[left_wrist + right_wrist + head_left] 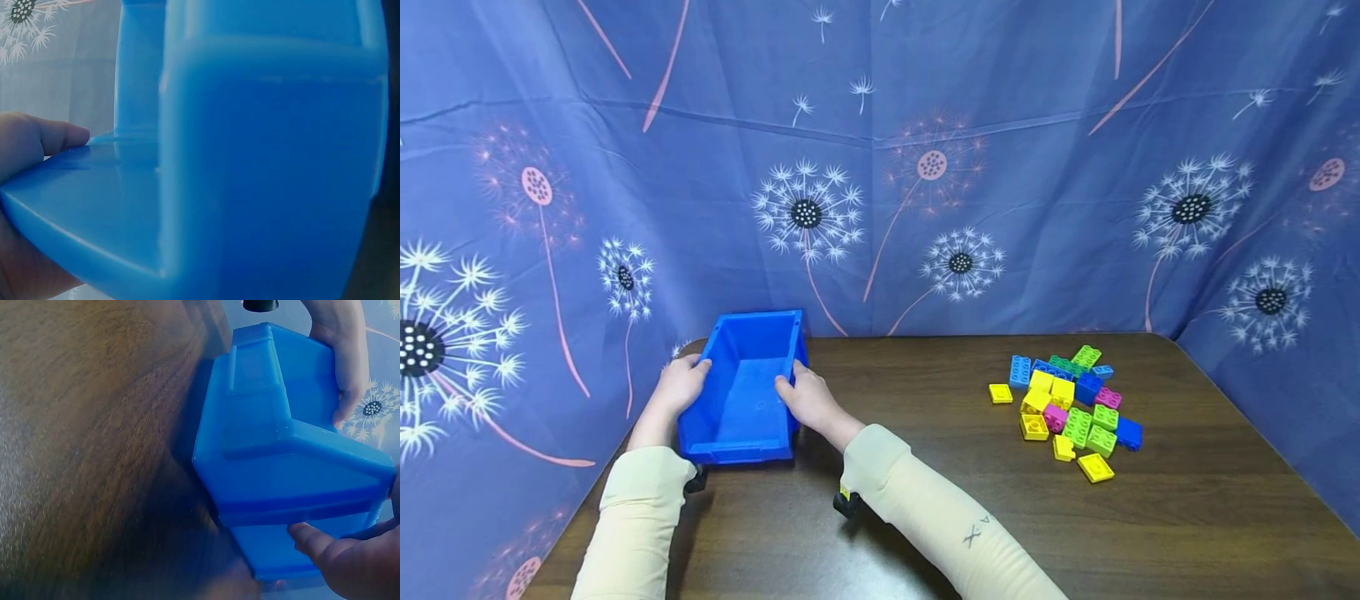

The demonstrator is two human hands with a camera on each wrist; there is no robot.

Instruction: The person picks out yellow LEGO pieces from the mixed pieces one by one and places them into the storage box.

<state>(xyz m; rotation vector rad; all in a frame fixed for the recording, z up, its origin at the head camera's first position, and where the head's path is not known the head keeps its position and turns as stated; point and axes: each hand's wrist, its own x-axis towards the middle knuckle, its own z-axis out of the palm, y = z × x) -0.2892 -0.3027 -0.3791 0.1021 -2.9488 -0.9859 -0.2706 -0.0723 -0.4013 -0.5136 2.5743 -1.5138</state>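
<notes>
A blue plastic storage bin with a low front is at the left back of the table, its inside bare. My left hand grips its left side wall, thumb over the rim; in the left wrist view the thumb lies on the inner side and fingers wrap below. My right hand grips the right side wall, thumb at the rim. In the right wrist view the right hand's fingers are at the outside of the bin wall, and a dark shadow lies on the table beside it.
Several toy building bricks in yellow, green, blue and pink lie in a loose heap on the right of the brown wooden table. A blue dandelion-print cloth hangs behind and along both sides.
</notes>
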